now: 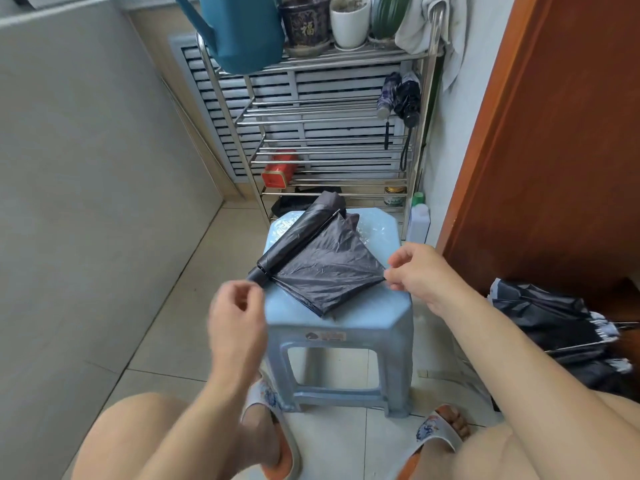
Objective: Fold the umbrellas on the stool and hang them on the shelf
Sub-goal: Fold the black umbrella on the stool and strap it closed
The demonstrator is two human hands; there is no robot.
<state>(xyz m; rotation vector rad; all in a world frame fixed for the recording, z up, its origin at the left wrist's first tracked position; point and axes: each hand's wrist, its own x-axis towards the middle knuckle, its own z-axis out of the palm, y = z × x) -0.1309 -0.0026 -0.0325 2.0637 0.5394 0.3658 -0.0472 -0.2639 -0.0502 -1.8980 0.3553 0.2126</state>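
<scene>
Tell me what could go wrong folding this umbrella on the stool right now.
The dark umbrella overhangs the far edge of the stool, so pulling could drag it off. The right hand pinches only the canopy corner, so the fabric may slip. The left hand holds nothing, so the handle could roll.

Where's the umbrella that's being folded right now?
The grey umbrella lies on the blue stool at the centre of the head view, before the metal shelf, between the left hand and right hand.

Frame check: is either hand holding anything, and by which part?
The right hand pinches the black umbrella on the stool by its canopy's right corner. The left hand holds nothing.
</scene>
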